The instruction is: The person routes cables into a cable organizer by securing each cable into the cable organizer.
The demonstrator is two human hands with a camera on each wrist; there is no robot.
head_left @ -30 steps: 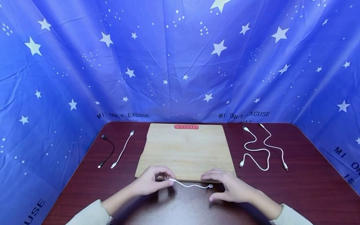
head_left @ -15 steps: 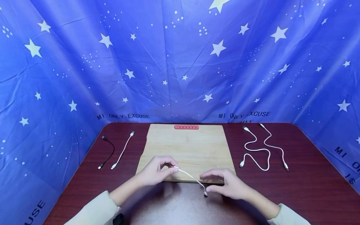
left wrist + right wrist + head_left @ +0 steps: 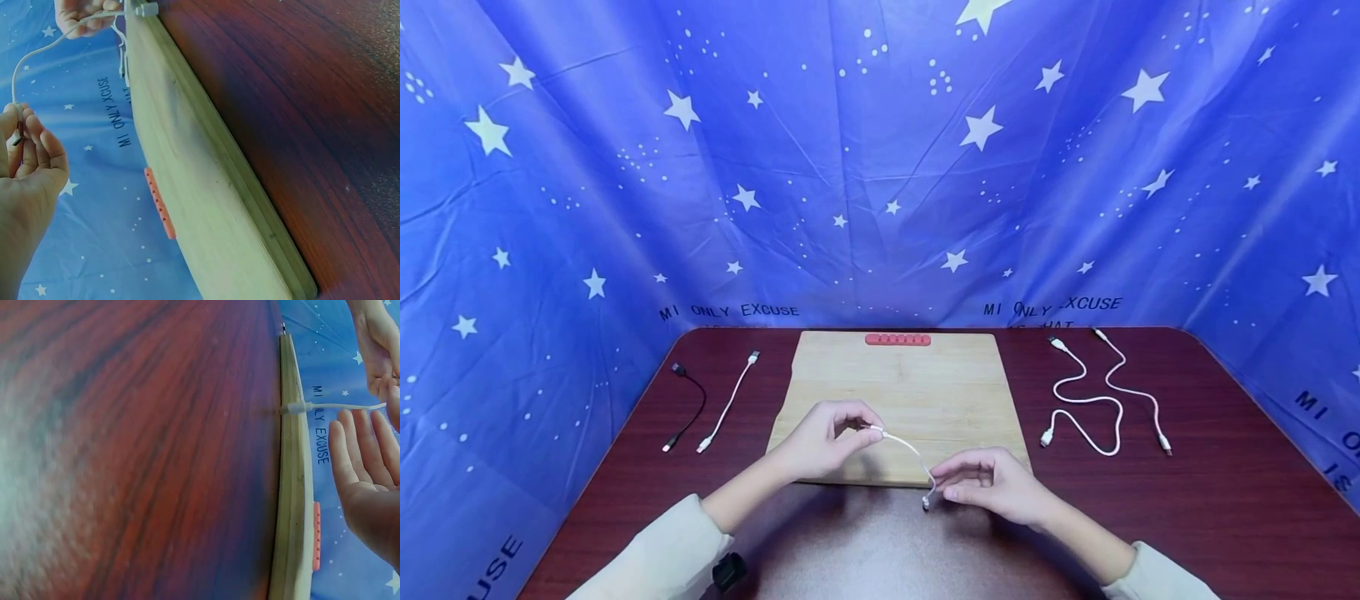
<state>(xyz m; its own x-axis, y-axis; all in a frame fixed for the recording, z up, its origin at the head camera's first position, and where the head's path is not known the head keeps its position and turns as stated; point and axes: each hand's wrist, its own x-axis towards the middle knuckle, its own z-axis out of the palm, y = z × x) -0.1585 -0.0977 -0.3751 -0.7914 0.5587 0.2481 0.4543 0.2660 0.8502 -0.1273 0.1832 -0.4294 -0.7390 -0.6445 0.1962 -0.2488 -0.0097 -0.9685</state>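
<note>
The person's left hand (image 3: 827, 437) pinches one end of a short white cable (image 3: 912, 447) above the wooden board (image 3: 895, 392); the cable's other end dangles by the board's near edge. The right hand (image 3: 1000, 487) is just beside that lower stretch, thumb and fingers apart (whether a fingertip touches the cable, I cannot tell). A red strip (image 3: 897, 339) sits at the board's far edge. Behind, the starry blue curtain (image 3: 850, 167) reads "MI ONLY EXCUSE" at left; at right a fold breaks the same line.
</note>
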